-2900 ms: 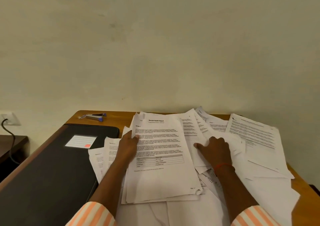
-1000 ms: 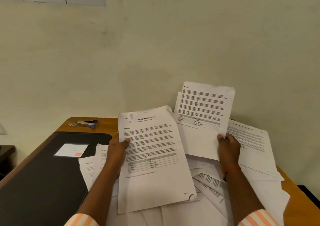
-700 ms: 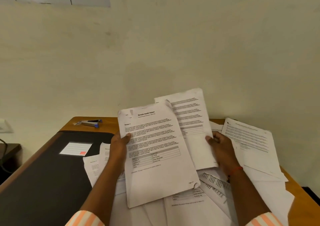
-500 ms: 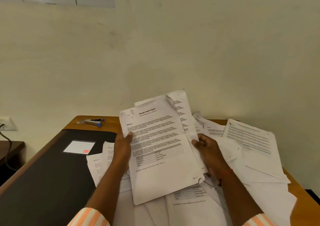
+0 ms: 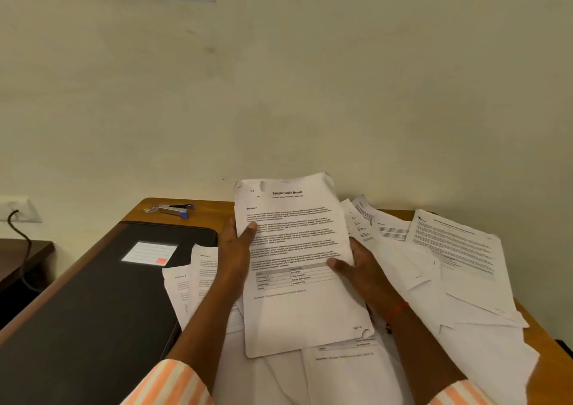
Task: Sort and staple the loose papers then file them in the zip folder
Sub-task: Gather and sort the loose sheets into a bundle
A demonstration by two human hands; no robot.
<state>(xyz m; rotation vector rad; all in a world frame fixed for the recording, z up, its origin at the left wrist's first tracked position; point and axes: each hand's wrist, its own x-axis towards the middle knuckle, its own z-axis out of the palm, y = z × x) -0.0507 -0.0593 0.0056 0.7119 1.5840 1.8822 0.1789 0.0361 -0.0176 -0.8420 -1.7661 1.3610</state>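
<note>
Above desk (image 5: 217,210), report (image 5: 299,307) lengthwise, title wallward.

The left grip (image 5: 237,249) is holding the sheets (image 5: 297,249) at their left edge, with its thumb (image 5: 251,228) lying on the front and the fingers going behind. The right grip (image 5: 356,269) is holding the right edge in the same way, thumb on the front. Both forearms (image 5: 210,317) are reaching forward out of striped sleeves (image 5: 167,383). The right wrist is wearing a red thread (image 5: 398,310).

One flat black zip folder (image 5: 93,296), one silver-and-blue metal stapler (image 5: 175,210), one brown wooden counter (image 5: 214,210); overlapping white printed paper sheets (image 5: 449,249), too many to count exactly.
</note>
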